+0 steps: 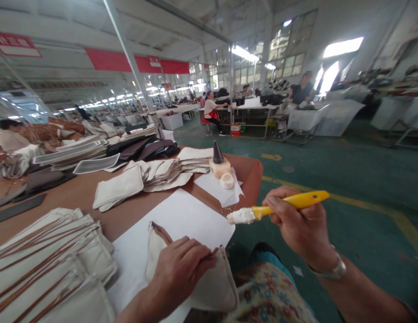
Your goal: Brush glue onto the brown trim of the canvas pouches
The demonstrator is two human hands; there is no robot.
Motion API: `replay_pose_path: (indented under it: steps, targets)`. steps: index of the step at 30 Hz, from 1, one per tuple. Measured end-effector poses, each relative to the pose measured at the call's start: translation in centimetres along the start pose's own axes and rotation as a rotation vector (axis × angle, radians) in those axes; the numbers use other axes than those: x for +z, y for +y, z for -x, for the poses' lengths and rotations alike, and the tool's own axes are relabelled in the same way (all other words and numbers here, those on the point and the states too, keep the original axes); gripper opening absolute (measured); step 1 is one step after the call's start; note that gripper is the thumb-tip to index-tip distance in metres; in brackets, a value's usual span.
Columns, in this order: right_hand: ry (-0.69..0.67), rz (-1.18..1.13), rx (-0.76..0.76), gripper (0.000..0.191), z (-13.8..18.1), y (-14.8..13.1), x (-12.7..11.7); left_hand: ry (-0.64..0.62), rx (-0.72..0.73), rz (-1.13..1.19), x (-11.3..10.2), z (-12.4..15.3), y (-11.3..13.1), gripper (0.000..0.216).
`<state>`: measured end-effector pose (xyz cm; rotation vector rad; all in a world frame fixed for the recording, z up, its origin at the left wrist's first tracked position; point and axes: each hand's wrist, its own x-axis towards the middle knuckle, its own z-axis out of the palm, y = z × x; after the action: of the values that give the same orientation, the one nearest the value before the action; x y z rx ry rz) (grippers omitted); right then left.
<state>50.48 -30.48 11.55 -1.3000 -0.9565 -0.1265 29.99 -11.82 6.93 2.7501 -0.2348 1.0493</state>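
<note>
My right hand (298, 220) grips a yellow-handled brush (301, 200), its bristles caked with a thick white paste. The brush is held up beside the table's edge, apart from the fabric. My left hand (182, 269) is closed over the top edge of a cream fabric piece (215, 287) with brown edging. That piece lies partly on a white sheet (191, 211) and partly over the edge toward my lap. Past the sheet stands a paste-smeared bottle (220, 168) with a black cone-shaped nozzle, set on a smaller paper.
Cream pieces with brown strips (50, 269) are piled at the left. Further stacks of cream pieces (165, 172) and dark pieces (144, 148) lie along the brown table (247, 168). Beyond the green floor, people sit at worktables near white bins (338, 116).
</note>
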Motion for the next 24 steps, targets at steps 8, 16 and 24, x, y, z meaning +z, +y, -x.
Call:
replay_pose_path:
  steps: [8,16,24]
  targets:
    - [-0.215,-0.097,0.135,0.027,2.9,-1.2,0.7,0.025,0.391,-0.283,-1.3,0.8,1.6,0.026]
    - [-0.493,0.056,-0.102,0.021,3.3,-3.6,-1.1,0.002,0.367,-0.333,-1.2,0.8,1.6,0.028]
    - [-0.595,0.066,-0.131,0.021,3.9,-3.8,-0.2,0.009,0.359,-0.337,-1.5,0.5,1.6,0.027]
